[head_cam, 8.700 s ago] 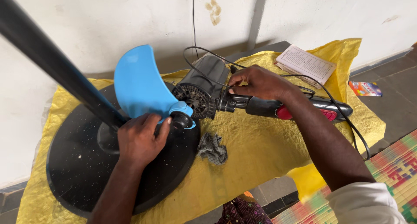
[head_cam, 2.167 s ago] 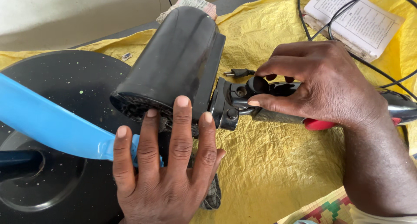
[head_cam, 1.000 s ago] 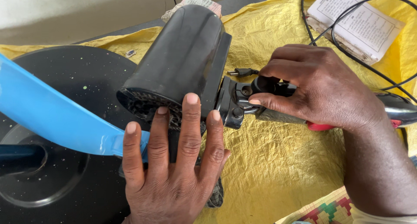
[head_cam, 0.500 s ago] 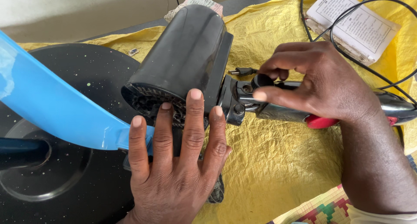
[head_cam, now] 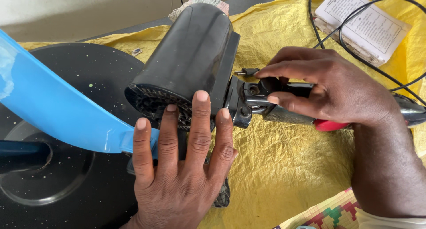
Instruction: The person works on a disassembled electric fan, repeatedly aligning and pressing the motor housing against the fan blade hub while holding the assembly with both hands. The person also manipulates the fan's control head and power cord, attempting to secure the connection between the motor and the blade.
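Pale plastered wall behind; crinkled yellow sheet over dark surface; patterned mat at lower right.

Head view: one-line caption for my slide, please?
Left hand flat on black plastic fan motor housing; right hand pinching its neck joint.

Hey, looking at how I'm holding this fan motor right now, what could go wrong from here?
1. Your left hand lies flat on the black motor housing rather than gripping it, so the rounded housing may roll on the yellow sheet.
2. Your right hand pinches a small knob at the neck joint; a slip could nip a fingertip.
3. The black cable loops just behind that hand and might snag.
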